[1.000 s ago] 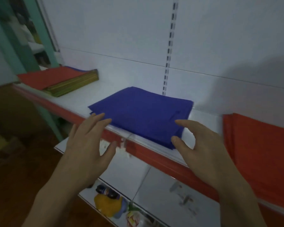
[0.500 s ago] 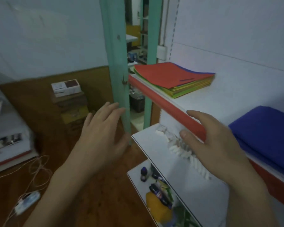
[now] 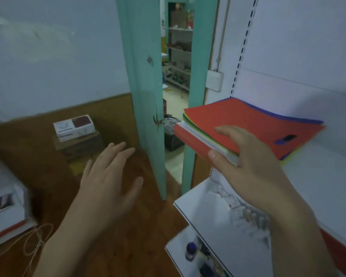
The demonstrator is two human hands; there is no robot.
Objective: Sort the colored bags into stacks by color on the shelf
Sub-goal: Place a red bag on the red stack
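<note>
A mixed stack of flat bags (image 3: 258, 124) lies at the left end of the white shelf (image 3: 318, 186), with a red bag on top and blue, yellow and green edges showing beneath. My right hand (image 3: 254, 168) hovers at the stack's front left corner. Its fingers are spread over the red bag and its thumb is by the shelf's red front edge (image 3: 190, 138); it holds nothing. My left hand (image 3: 108, 176) hangs open in the air over the wooden floor, left of the shelf.
A teal door (image 3: 146, 96) stands ajar just left of the shelf end. A lower white shelf (image 3: 204, 212) carries small white items, and bottles (image 3: 190, 250) stand below it. Boxes (image 3: 74, 126) are stacked by the wall at left.
The view has swung left, away from the blue stack, which is now out of sight. Both hands moved left with it, and my right hand has come up to the mixed stack's corner.
</note>
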